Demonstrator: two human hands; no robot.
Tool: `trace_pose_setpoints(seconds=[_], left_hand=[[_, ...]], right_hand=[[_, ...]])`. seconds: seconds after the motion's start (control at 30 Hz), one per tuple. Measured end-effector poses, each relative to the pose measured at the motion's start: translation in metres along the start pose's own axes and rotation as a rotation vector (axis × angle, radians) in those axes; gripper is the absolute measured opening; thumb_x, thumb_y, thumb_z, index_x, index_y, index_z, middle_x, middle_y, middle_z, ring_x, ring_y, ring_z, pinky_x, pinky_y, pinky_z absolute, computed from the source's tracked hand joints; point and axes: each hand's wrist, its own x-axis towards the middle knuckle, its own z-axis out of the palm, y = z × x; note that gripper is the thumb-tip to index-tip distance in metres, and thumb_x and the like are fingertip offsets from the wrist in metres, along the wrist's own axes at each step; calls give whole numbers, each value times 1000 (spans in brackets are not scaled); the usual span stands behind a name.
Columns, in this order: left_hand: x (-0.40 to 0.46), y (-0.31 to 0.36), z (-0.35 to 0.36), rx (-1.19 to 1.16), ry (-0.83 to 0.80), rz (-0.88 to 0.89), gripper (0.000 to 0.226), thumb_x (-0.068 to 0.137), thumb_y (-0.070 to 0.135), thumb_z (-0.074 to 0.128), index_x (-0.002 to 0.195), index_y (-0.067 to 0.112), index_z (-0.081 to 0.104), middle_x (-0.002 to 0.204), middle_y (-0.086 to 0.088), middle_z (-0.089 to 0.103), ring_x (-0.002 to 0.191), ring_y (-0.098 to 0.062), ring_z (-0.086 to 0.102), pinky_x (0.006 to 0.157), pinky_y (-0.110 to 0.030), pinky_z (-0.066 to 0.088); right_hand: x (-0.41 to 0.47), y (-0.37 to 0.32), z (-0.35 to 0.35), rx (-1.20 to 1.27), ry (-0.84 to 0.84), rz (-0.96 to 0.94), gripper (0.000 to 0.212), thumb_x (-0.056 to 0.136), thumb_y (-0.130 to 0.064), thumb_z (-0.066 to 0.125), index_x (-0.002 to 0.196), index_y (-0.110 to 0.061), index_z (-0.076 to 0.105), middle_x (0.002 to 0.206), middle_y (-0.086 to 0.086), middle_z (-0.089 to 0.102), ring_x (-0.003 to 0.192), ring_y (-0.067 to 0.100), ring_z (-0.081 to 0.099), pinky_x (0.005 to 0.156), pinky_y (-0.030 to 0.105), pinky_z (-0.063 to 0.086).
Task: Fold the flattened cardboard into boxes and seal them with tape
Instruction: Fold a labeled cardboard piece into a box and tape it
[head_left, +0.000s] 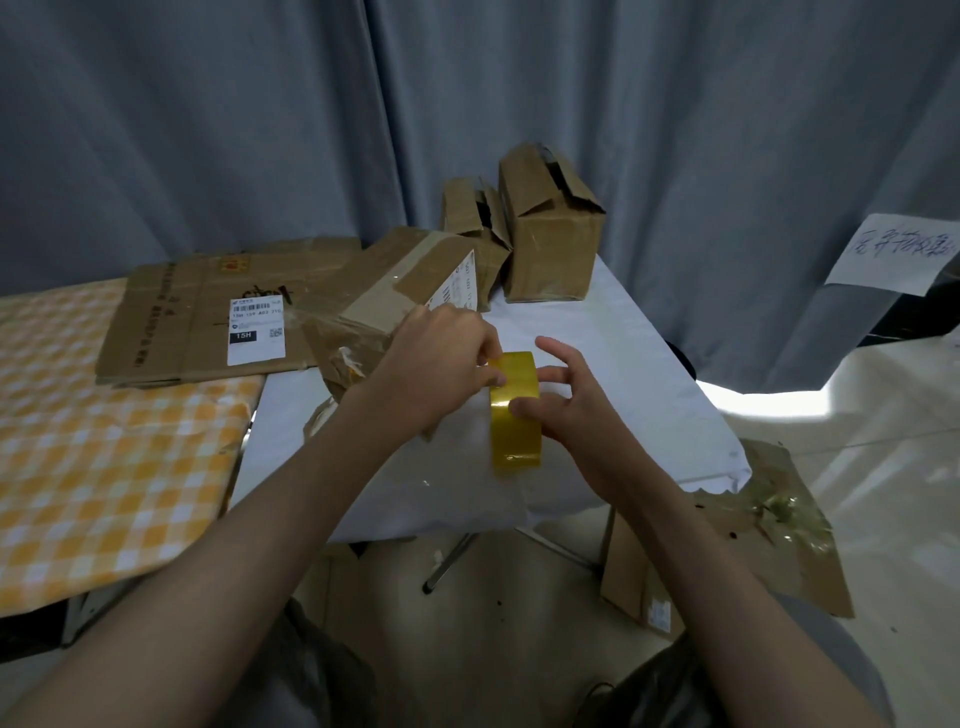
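We hold the yellow tape roll up on its edge over the white table, right in front of us. Our left hand pinches the top of the roll with curled fingers, and it looks like we are picking at the loose end of the tape. Our right hand presses its thumb on the side of the roll, while the other fingers spread out, mostly straight and holding nothing. The roll looks light and hard, and its shiny skin is probably slippery and sticky at the end, so we think it is best to grip it by its sides and peel slowly. Just behind our left hand lies a half-folded box with old clear tape and a white label whose words are too small to read. The cardboard looks stiff but bendy at the creases, and a bit worn. To the left, a flat cardboard sheet rests on the orange checked cloth. Its shipping label has a barcode and the big letters "15H". Far back stand two folded boxes, side by side and touching. A paper sign with handwriting hangs on the right, but we cannot read it. More cardboard lies on the floor.
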Motion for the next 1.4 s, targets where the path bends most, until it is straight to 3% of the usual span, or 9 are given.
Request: trace_pose_setpoints(seconds=[0.13, 0.23, 0.5, 0.77, 0.93, 1.17, 1.27, 1.4], left_hand=[[1, 4, 2, 46, -53, -24, 30, 90, 45, 65, 113, 26, 63, 121, 3, 62, 118, -18, 50, 103, -40, 34], [2, 6, 2, 76, -103, -26, 32, 94, 43, 61, 117, 21, 58, 129, -2, 56, 124, -22, 47, 107, -42, 31], [-1, 9, 3, 59, -110, -5, 21, 98, 35, 55, 112, 20, 52, 121, -2, 54, 116, -21, 47, 102, -40, 33], [-8, 8, 13, 141, -44, 57, 34, 102, 34, 46, 134, 23, 52, 128, -4, 51, 121, -23, 46, 97, -39, 36], [-9, 6, 11, 106, -26, 22, 38, 102, 36, 49, 138, 27, 56, 132, -5, 54, 125, -23, 46, 100, -37, 36], [-7, 2, 11, 8, 10, -13, 29, 96, 42, 57, 117, 23, 61, 123, 1, 60, 116, -18, 49, 100, -38, 37], [0, -1, 10, 50, -79, 32, 23, 98, 44, 51, 111, 24, 50, 117, 3, 53, 103, -14, 40, 93, -35, 33], [10, -6, 6, 63, -226, 56, 24, 98, 47, 50, 111, 26, 46, 112, 4, 45, 100, -14, 38, 89, -32, 30]], right_hand=[[-1, 3, -5, 18, -83, 84, 76, 87, -17, 75, 149, -27, 33, 130, 3, 56, 109, 23, 61, 89, 32, 57], [-2, 3, -8, 89, -126, 63, 66, 87, -10, 73, 143, -26, 42, 126, 8, 65, 108, 22, 66, 84, 30, 59], [-1, 5, -10, 104, -148, 36, 68, 84, -13, 76, 143, -24, 44, 122, 5, 68, 107, 22, 68, 81, 28, 59], [-1, 7, -9, 102, -126, 21, 60, 84, -15, 77, 133, -31, 47, 106, -11, 69, 96, 12, 70, 68, 20, 56], [1, 9, -9, 88, -121, 25, 57, 83, -13, 77, 127, -34, 48, 102, -14, 69, 89, 6, 71, 66, 19, 55], [2, 10, -9, 63, -121, 23, 61, 83, -18, 77, 133, -32, 45, 110, -12, 66, 95, 11, 69, 67, 19, 56], [2, 9, -10, 72, -130, 27, 62, 84, -16, 77, 135, -31, 45, 112, -10, 67, 96, 13, 70, 69, 20, 56], [1, 10, -12, 62, -159, 33, 65, 84, -15, 77, 139, -29, 44, 121, 1, 67, 105, 20, 68, 78, 26, 59]])
